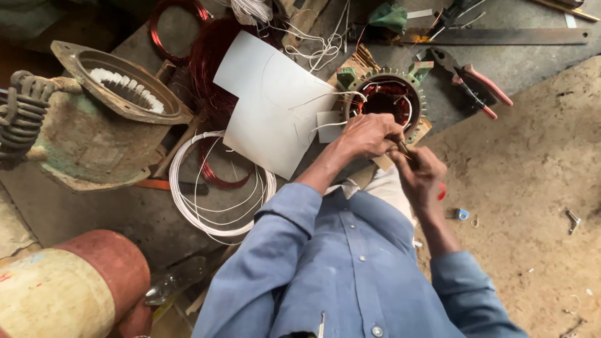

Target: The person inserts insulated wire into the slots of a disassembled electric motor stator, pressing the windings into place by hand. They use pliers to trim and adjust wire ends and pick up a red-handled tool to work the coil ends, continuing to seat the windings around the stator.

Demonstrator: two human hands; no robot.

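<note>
A round motor stator [389,100] with copper windings inside its toothed metal ring lies on the floor ahead of me. My left hand [368,134] is closed just at its near rim, pinching something thin. My right hand [421,173] sits right beside it, gripping a small thin tool or stick that points toward the left hand. Thin white wires [325,97] run from the stator across white paper sheets [272,103]. What lies between the fingers is too small to make out.
A coil of white wire [216,188] and coils of copper wire [213,62] lie to the left. A large rusty motor housing [103,119] stands far left. Red-handled pliers [472,81] and a long saw blade [501,35] rest beyond the stator. Sandy ground spreads to the right.
</note>
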